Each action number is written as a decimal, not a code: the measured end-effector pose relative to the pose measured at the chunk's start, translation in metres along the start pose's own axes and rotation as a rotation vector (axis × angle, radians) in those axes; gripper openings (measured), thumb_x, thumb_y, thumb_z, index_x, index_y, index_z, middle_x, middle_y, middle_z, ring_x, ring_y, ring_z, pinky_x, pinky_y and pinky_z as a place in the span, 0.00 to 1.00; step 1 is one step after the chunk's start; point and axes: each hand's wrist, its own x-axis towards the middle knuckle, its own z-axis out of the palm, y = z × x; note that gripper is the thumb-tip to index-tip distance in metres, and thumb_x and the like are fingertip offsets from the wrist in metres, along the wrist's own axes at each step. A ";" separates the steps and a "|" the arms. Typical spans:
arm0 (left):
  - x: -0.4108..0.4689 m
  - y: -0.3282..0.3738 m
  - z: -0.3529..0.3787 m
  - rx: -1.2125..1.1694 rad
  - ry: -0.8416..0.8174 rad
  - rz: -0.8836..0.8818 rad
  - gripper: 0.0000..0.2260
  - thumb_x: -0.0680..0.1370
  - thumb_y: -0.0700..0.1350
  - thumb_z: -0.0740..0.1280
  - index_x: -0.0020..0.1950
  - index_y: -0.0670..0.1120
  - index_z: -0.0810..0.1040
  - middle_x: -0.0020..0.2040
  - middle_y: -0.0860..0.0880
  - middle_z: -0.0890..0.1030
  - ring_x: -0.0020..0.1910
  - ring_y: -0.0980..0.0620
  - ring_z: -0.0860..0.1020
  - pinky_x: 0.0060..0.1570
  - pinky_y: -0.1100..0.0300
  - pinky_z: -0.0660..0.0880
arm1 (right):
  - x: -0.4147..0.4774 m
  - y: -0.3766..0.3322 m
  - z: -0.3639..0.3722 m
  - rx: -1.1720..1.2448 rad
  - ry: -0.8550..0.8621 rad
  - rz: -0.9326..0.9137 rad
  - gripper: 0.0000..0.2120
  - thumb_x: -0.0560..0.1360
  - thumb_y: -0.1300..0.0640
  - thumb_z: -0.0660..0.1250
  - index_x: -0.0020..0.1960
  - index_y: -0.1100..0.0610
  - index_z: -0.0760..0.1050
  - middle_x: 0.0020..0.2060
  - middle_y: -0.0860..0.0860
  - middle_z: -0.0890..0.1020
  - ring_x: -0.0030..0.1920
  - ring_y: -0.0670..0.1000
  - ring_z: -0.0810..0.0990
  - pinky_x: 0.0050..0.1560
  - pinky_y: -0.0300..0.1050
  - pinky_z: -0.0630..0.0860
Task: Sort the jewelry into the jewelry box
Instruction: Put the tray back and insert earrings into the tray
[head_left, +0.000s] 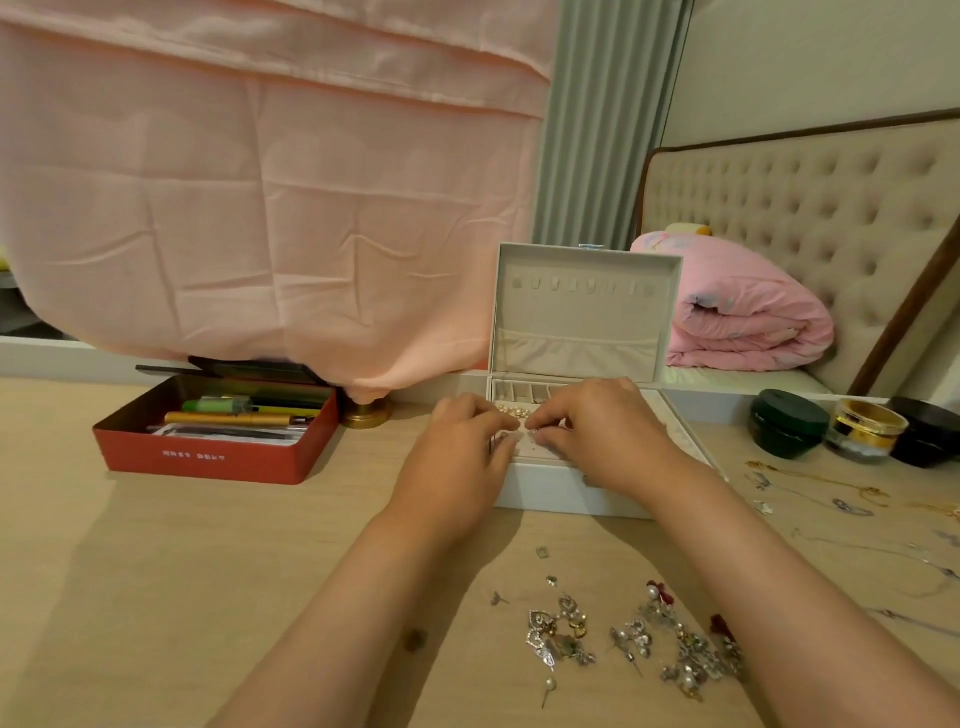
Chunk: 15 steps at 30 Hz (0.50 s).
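Over jewelry box (561, 491), left hand (465, 452) and right hand (602, 436) pinch one tiny earring (529, 428); probably light, stiff, slippery, best held by post. Loose pile (691, 660) at 6 o'clock.

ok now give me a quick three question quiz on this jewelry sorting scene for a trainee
1. True or false: the lid of the white rectangular jewelry box is shut.
2. Where does the loose pile of silver and pearl earrings lie? A) inside the box B) on the light wooden table, nearer the person than the box C) behind the box
3. Fill in: the red rectangular tin left of the box holds ____.
Key: 1 false; 2 B; 3 pens
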 end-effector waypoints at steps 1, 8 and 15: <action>-0.001 0.000 0.002 -0.005 -0.015 0.002 0.11 0.82 0.49 0.63 0.61 0.52 0.81 0.57 0.55 0.75 0.59 0.56 0.67 0.54 0.67 0.61 | 0.000 0.001 -0.001 0.014 -0.003 -0.004 0.08 0.78 0.48 0.70 0.56 0.43 0.85 0.49 0.43 0.86 0.51 0.46 0.79 0.60 0.44 0.67; -0.002 -0.001 0.005 -0.028 -0.044 -0.003 0.12 0.83 0.49 0.61 0.61 0.52 0.81 0.57 0.55 0.75 0.58 0.58 0.67 0.53 0.67 0.61 | 0.003 0.002 0.002 -0.099 -0.040 -0.102 0.10 0.80 0.50 0.67 0.58 0.45 0.84 0.50 0.46 0.84 0.53 0.51 0.80 0.44 0.42 0.64; -0.002 -0.002 0.004 -0.035 -0.046 0.012 0.12 0.83 0.48 0.61 0.61 0.52 0.81 0.57 0.54 0.75 0.59 0.56 0.67 0.53 0.69 0.60 | 0.004 0.004 0.009 -0.131 -0.052 -0.142 0.09 0.80 0.52 0.66 0.56 0.45 0.84 0.48 0.48 0.83 0.51 0.53 0.80 0.45 0.46 0.73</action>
